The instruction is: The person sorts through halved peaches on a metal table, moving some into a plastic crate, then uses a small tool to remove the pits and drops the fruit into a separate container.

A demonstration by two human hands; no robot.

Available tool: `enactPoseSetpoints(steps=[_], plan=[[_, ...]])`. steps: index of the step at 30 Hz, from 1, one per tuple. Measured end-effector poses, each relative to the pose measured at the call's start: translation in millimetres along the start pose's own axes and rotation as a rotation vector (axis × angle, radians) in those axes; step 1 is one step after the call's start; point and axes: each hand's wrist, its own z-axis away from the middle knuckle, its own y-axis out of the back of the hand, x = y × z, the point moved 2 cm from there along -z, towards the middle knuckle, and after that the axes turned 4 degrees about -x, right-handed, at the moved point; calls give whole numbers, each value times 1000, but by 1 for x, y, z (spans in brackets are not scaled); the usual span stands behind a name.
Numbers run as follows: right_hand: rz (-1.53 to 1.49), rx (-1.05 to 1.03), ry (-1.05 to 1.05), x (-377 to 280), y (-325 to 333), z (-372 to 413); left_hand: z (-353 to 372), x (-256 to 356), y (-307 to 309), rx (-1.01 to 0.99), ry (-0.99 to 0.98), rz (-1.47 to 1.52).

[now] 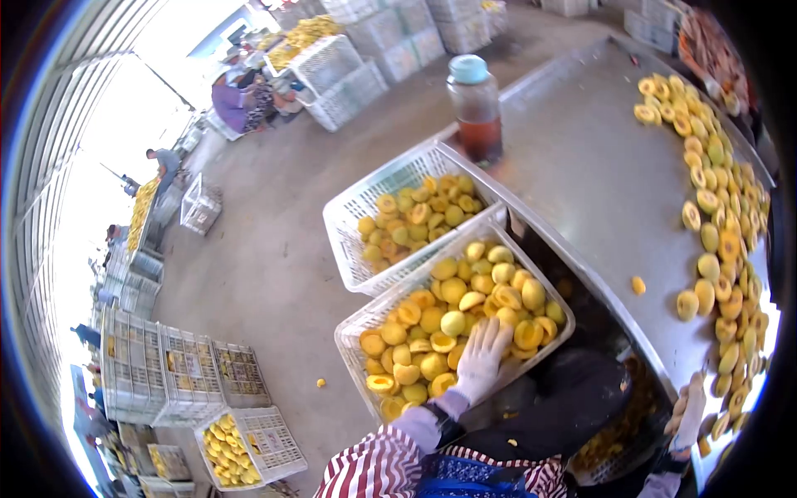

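Observation:
My left hand (pixel 484 357), in a pale glove, lies with its fingers spread on yellow halved fruit (pixel 431 319) in the nearer white crate (pixel 350 353). Behind that crate, a second white crate (pixel 340 217) holds more fruit halves. My right hand (pixel 687 412), also gloved, is at the near edge of the metal table (pixel 573 158), beside the long heap of fruit halves (pixel 729 286). Its fingers are partly hidden and blurred, so what they hold, if anything, cannot be made out.
A jar with a blue lid (pixel 476 112) stands at the table's corner. Stacked crates (pixel 133 365) and a fruit-filled crate (pixel 231 452) are at lower left. People (pixel 237 104) sit farther back; another person (pixel 716 58) is across the table.

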Motion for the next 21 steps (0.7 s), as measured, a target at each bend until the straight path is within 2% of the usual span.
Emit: enactPoseSetpoints(steps=[2, 6, 7, 8, 11, 17, 20, 21], plan=[[15, -30, -3, -8, -3, 7, 35, 0, -3, -136, 4, -33], [-8, -143, 13, 5, 8, -23, 36, -9, -4, -67, -30, 11], [-50, -161, 67, 3, 7, -14, 39, -13, -10, -120, -17, 21], [148, -454, -158, -32, 14, 15, 41, -16, -15, -172, -9, 30], [48, -457, -64, -11, 19, 0, 38, -13, -12, -293, 59, 27], [76, -573, -111, -43, 7, 38, 33, -1, -17, -458, 193, -81], [50, -630, -146, -47, 13, 58, 32, -1, -29, -399, 197, -124], [30, -648, -168, -48, 17, 66, 27, -6, -33, -499, 189, -154]])
